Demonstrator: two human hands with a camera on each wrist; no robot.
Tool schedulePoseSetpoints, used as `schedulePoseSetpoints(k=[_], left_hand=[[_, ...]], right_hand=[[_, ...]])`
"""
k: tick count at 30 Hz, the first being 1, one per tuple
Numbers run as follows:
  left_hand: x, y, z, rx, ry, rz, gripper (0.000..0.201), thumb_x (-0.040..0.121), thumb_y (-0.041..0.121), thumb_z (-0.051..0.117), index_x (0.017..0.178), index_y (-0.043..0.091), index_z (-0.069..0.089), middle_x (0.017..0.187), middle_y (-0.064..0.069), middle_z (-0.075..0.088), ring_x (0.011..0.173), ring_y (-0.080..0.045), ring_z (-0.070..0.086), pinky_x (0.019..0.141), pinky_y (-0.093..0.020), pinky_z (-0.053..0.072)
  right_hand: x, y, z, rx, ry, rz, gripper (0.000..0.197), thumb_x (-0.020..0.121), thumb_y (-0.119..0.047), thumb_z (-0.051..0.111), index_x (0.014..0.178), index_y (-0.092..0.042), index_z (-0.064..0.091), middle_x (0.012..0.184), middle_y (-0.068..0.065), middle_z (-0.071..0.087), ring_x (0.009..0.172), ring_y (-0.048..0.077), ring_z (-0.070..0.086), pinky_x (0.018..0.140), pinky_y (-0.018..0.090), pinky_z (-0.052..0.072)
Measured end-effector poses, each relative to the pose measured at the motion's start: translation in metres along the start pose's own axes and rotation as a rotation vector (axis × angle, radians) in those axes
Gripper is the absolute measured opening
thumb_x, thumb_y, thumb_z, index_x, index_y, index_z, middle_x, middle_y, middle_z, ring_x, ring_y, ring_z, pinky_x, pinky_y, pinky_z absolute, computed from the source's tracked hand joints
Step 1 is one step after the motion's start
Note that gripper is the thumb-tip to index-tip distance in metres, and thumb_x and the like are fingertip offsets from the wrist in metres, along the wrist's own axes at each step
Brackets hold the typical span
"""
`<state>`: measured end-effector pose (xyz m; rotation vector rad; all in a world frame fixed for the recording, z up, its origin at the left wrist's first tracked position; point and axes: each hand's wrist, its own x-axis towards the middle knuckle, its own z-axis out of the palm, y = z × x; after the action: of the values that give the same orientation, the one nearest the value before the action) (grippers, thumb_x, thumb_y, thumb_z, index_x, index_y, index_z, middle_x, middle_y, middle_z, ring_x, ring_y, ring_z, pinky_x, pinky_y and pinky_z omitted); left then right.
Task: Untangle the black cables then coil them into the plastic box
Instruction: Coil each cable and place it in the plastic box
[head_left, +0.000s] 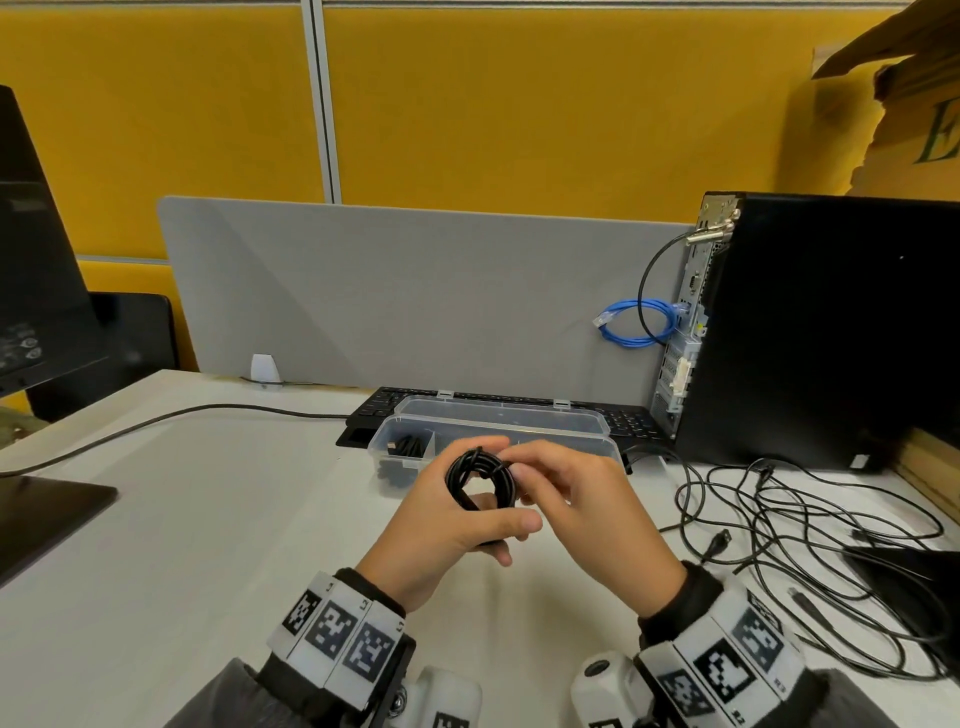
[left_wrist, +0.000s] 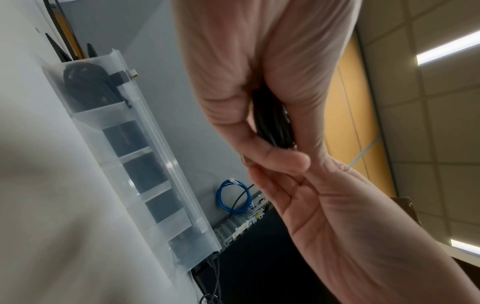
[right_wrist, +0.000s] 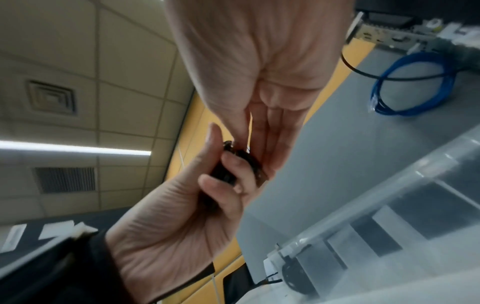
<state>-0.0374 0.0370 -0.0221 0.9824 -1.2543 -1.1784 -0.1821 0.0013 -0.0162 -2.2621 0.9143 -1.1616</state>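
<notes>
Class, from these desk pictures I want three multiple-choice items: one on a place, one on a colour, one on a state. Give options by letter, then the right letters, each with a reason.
1. Where does the clear plastic compartment box stand?
A. in front of the black keyboard
B. on top of the black computer tower
C. under the grey divider panel

2. What colour is the looped network cable by the tower?
A. red
B. blue
C. white

3. What state is the black cable in the hands?
A. stretched straight
B. lying loose on the desk
C. wound into a small coil

Answers: 1 A, the keyboard shows just behind the box; 2 B, its loop is plainly blue; 3 C, the left hand grips a round bundle while the right hand pinches it.
</notes>
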Motion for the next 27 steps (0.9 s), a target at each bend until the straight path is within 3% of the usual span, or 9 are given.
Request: schedulePoseSetpoints(k=[3,5,9,13,18,24,27], left_hand=[[0.001,-0.002,-0.006,0.175,-0.018,-0.013,0.041,0.066,0.006,0.080,0.102,0.015,0.061,0.082,-0.003,0.067,0.066,-0.013,0.064,0.054,-0.026,0.051],[0.003,-0.004,-0.009,0.296,-0.001,-0.010,0.033,0.067,0.014,0.081,0.095,0.018,0.066,0.084,-0.002,0.068,0.066,-0.008,0.063,0.057,-0.025,0.052],[0.005,-0.012,-0.010,0.342,0.059,0.060,0.027,0.062,0.013,0.077,0.086,0.009,0.067,0.074,-0.005,0.066,0.068,-0.011,0.060,0.063,-0.029,0.049],[0.006,-0.013,-0.006,0.334,0.048,0.089,0.026,0.070,-0.003,0.069,0.089,0.013,0.069,0.074,-0.003,0.068,0.061,-0.009,0.061,0.055,-0.025,0.050],[0.007,-0.012,-0.003,0.406,0.052,0.090,0.027,0.074,0.002,0.068,0.096,0.017,0.064,0.058,0.006,0.064,0.047,-0.011,0.057,0.048,-0.025,0.047],[0.008,-0.020,-0.002,0.380,0.069,-0.011,0.055,0.075,0.007,0.069,0.122,0.023,0.046,0.051,0.003,0.064,0.042,-0.013,0.055,0.047,-0.023,0.044],[0.009,-0.021,-0.003,0.387,0.044,-0.001,0.038,0.073,0.001,0.066,0.108,0.014,0.057,0.054,0.000,0.064,0.042,-0.015,0.055,0.043,-0.024,0.042]], right_hand=[[-0.002,-0.001,0.004,0.091,-0.027,0.069,0.039,0.091,-0.006,0.054,0.091,-0.044,0.062,0.079,-0.007,0.072,0.071,0.004,0.067,0.072,0.019,0.053],[-0.004,-0.001,0.008,0.110,-0.029,0.110,0.032,0.091,-0.005,0.054,0.093,-0.035,0.066,0.087,-0.005,0.074,0.080,0.003,0.068,0.077,0.023,0.055],[-0.005,0.000,0.012,0.141,-0.060,0.176,0.023,0.091,-0.011,0.052,0.101,-0.022,0.070,0.092,-0.007,0.073,0.088,0.003,0.066,0.083,0.024,0.053],[-0.007,-0.004,0.011,0.033,-0.085,0.168,0.013,0.087,-0.030,0.062,0.098,-0.035,0.066,0.084,-0.009,0.072,0.087,0.007,0.059,0.078,0.023,0.046],[-0.006,-0.003,0.012,0.018,-0.086,0.187,0.021,0.089,-0.027,0.059,0.107,-0.029,0.069,0.093,-0.011,0.073,0.090,0.002,0.063,0.083,0.019,0.048],[-0.006,0.001,0.012,-0.049,-0.097,0.174,0.017,0.090,-0.029,0.057,0.097,-0.028,0.073,0.086,-0.009,0.066,0.081,0.005,0.058,0.077,0.021,0.046],[-0.005,0.001,0.014,-0.081,-0.088,0.173,0.014,0.089,-0.026,0.059,0.095,-0.028,0.071,0.083,-0.010,0.059,0.070,0.005,0.058,0.071,0.017,0.046]])
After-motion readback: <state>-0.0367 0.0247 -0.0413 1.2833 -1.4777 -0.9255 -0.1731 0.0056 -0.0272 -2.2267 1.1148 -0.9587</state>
